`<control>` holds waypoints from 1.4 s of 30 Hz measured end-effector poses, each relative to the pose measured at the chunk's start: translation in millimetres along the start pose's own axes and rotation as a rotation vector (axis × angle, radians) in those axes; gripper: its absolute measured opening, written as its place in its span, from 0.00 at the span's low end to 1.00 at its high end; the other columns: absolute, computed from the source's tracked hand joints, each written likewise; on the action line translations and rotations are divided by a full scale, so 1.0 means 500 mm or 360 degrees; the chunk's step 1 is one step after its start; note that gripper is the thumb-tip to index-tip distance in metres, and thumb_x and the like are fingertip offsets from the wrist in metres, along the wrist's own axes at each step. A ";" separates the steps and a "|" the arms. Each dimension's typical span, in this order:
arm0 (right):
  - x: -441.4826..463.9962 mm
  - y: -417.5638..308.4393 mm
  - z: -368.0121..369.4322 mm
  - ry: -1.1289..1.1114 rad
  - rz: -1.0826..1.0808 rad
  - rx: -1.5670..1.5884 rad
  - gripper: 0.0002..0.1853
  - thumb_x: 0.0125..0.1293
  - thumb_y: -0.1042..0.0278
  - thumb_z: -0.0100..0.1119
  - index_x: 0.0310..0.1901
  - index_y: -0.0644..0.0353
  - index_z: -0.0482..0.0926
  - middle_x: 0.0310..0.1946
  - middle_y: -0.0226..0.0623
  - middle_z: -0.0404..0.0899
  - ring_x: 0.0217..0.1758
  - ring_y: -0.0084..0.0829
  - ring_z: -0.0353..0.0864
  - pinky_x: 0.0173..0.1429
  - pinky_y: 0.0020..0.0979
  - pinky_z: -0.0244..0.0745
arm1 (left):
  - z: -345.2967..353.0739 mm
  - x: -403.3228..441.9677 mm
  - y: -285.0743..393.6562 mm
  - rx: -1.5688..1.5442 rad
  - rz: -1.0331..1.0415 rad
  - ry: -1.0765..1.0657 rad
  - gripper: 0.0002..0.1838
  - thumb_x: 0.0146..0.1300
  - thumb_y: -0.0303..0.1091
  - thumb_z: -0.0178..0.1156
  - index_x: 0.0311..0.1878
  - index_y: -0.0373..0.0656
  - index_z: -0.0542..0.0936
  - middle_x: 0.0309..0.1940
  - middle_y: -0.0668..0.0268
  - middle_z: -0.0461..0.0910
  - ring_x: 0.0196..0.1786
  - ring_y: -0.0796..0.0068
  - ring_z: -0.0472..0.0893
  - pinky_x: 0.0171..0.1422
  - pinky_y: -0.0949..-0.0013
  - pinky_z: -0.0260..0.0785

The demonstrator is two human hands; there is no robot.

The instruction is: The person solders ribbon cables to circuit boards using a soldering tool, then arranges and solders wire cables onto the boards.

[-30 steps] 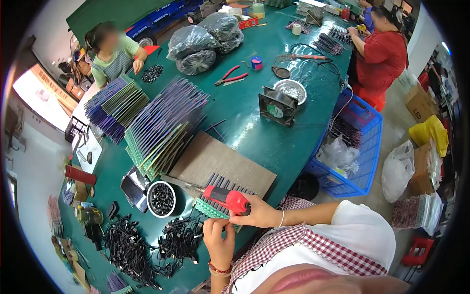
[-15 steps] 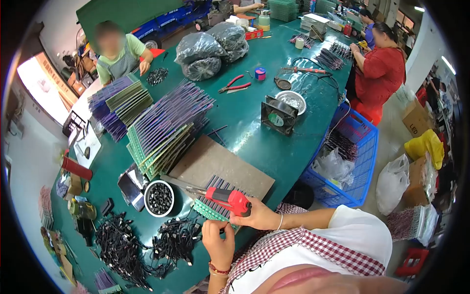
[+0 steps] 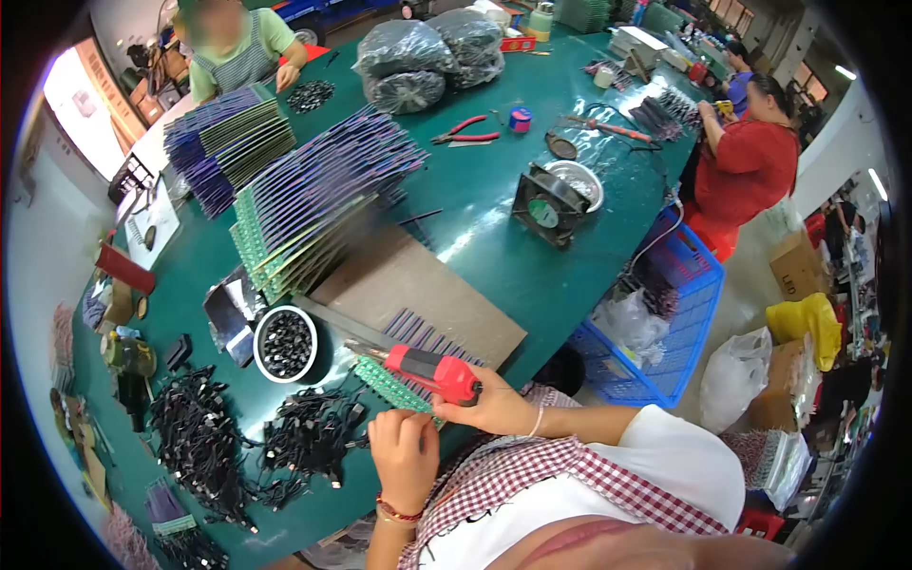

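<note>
In my right hand (image 3: 503, 408) is a red-and-black gun-shaped tool (image 3: 432, 373), its slim front end pointing left over a green circuit board strip (image 3: 394, 388). Purple-grey wired pieces (image 3: 427, 332) extend from that strip across a brown board (image 3: 380, 271). My left hand (image 3: 404, 456) is closed at the strip's near end, its fingertips pinched around something small and dark that I cannot make out. Just left of this hand lies a heap of black cables (image 3: 309, 437) with metal plugs. A white bowl (image 3: 259, 353) of small black parts sits beyond it.
Stacked circuit strips (image 3: 323, 199) rise beyond the brown board. A small fan (image 3: 546, 207), red pliers (image 3: 465, 131) and a soldering iron (image 3: 608, 129) lie farther off. A blue crate (image 3: 689, 351) stands beside the table at right. Two co-workers sit at the far edges.
The camera view has shifted, so the table's near part sits slightly farther left. Both hands stay close to the strip, and my right hand keeps hold of the tool.
</note>
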State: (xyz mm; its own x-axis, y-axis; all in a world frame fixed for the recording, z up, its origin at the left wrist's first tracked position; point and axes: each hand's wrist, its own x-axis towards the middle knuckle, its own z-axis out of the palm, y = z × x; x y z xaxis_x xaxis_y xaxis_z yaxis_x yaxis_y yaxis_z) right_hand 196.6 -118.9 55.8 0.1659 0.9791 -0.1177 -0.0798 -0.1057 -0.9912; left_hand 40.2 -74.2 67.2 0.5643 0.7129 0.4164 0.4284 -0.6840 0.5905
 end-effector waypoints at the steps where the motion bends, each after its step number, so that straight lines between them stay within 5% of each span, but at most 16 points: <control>1: 0.002 0.004 0.007 -0.0017 -0.0026 0.0038 0.23 0.56 0.67 0.65 0.52 0.63 0.72 0.34 0.35 0.79 0.38 0.24 0.77 0.48 0.28 0.72 | -0.004 0.005 -0.004 0.0013 0.0058 0.0006 0.11 0.45 0.18 0.62 0.31 0.40 0.73 0.30 0.61 0.72 0.34 0.60 0.71 0.38 0.61 0.61; 16: 0.007 -0.011 0.000 0.0001 0.0063 -0.0041 0.15 0.53 0.71 0.65 0.43 0.60 0.74 0.30 0.29 0.77 0.33 0.18 0.75 0.42 0.25 0.72 | 0.000 0.002 -0.021 0.0043 0.0052 0.0017 0.11 0.46 0.20 0.63 0.32 0.42 0.73 0.29 0.65 0.73 0.32 0.64 0.71 0.36 0.63 0.59; 42: 0.002 0.009 0.024 0.0259 0.0076 -0.0034 0.12 0.54 0.70 0.67 0.40 0.62 0.77 0.29 0.28 0.78 0.32 0.19 0.77 0.39 0.24 0.72 | 0.004 -0.001 -0.016 0.0013 0.0055 0.0098 0.12 0.42 0.18 0.64 0.29 0.41 0.73 0.27 0.64 0.72 0.32 0.63 0.72 0.35 0.64 0.59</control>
State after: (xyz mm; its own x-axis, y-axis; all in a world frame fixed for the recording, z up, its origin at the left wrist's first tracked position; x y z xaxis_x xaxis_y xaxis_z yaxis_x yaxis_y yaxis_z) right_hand 184.7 -116.5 52.1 0.3194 0.9320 -0.1711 -0.0710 -0.1566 -0.9851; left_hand 37.9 -69.6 60.7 0.5342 0.6969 0.4785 0.4154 -0.7094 0.5694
